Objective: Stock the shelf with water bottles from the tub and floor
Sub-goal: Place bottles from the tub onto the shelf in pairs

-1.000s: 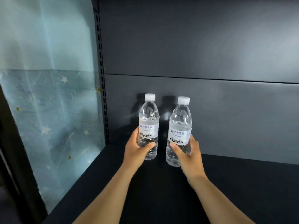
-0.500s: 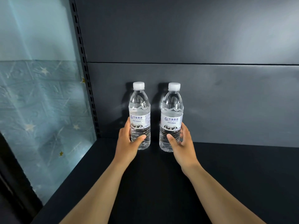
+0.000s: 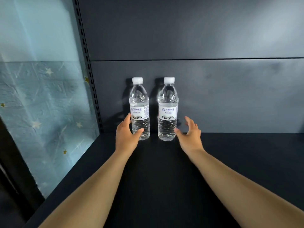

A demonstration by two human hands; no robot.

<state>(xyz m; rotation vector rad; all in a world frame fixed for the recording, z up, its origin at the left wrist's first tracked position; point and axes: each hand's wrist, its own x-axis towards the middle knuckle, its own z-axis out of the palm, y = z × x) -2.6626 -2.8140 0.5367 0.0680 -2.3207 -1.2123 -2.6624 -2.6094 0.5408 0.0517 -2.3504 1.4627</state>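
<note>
Left hand [image 3: 126,137] grips the left bottle [image 3: 139,111]; right hand [image 3: 189,135], fingers spread, hovers beside the right bottle [image 3: 167,111].

Two bottles, left bottle [image 3: 139,111] beside right bottle [image 3: 167,111], stand on the shelf [image 3: 164,178] (against its back panel [image 3: 213,96]).

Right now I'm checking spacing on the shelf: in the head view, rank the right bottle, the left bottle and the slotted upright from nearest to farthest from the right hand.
1. Right bottle, just left of the right hand.
2. Left bottle, gripped by the left hand.
3. Slotted upright, at the shelf's far left.
</note>
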